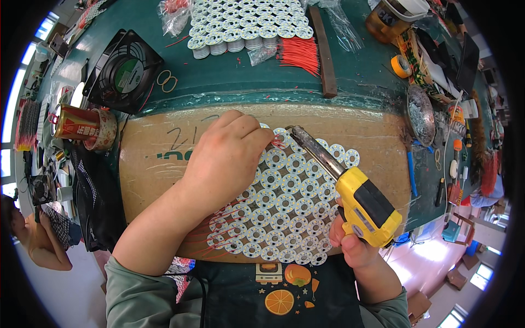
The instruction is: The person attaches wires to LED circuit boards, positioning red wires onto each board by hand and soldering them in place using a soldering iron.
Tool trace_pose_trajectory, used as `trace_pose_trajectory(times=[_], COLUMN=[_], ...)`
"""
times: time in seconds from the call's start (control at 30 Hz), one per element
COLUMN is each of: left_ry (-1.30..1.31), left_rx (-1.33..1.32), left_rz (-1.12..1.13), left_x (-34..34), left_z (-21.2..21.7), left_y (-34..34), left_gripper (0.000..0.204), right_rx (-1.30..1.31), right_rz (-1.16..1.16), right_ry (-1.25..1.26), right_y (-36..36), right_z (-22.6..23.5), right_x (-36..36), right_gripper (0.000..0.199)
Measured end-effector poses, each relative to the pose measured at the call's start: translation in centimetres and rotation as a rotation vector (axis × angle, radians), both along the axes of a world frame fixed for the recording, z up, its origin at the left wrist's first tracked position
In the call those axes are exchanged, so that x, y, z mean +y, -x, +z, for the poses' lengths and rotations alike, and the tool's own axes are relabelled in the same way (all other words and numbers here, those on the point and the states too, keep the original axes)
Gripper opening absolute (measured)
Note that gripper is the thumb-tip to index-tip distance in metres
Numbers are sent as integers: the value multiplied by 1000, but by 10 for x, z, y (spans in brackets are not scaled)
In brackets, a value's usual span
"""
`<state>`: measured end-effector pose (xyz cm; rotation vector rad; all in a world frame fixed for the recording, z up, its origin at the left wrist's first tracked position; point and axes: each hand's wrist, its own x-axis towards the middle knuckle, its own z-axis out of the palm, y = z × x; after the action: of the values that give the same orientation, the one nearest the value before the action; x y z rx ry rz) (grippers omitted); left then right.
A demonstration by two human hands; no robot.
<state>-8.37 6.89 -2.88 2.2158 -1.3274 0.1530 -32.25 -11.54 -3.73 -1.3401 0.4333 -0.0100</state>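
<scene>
Round white LED boards (285, 202) with centre holes lie in staggered rows on a brown cardboard sheet (150, 186). My left hand (227, 150) is closed over the far end of the rows, its fingertips pinching thin red wires (280, 142). In my right hand (353, 249) is a yellow and black soldering gun (372, 205), gripped by its handle. The gun's metal tip reaches a board in the farthest row, close beside the pinched wires; whether it touches is too small to tell. More red wires stick out from boards at the near left, partly under my left forearm.
Beyond the cardboard stand stacked LED boards (249, 24), a red wire bundle (298, 53) and a dark bar (322, 54). A black fan (124, 71) and a can (79, 123) are left. Right are a metal dish (420, 115), a tape roll (401, 66) and a jar (385, 24).
</scene>
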Motion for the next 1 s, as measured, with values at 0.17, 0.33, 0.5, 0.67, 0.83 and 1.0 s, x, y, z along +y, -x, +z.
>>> trace_pose_trajectory(times=[0.17, 0.33, 0.5, 0.67, 0.83, 1.0], left_ry=[-24, -191, -31, 219, 288, 279], left_rx=[-5, -44, 56, 220, 247, 212], left_rz=[-14, 24, 52, -244, -405, -451], left_x=[5, 27, 33, 10, 3, 0], left_z=[3, 35, 65, 51, 40, 34], left_y=[-1, -7, -3, 21, 32, 32], left_gripper=[14, 13, 17, 24, 35, 35], right_rx=[7, -91, -170, -303, -222, -238], right_rz=[-24, -17, 31, -74, -76, -38], right_ry=[-4, 51, 265, 126, -103, -162], right_y=[2, 4, 4, -30, -49, -49], right_z=[-6, -11, -13, 16, 26, 26], right_x=[2, 6, 1, 10, 21, 18], right_gripper=[87, 78, 45, 22, 23, 18])
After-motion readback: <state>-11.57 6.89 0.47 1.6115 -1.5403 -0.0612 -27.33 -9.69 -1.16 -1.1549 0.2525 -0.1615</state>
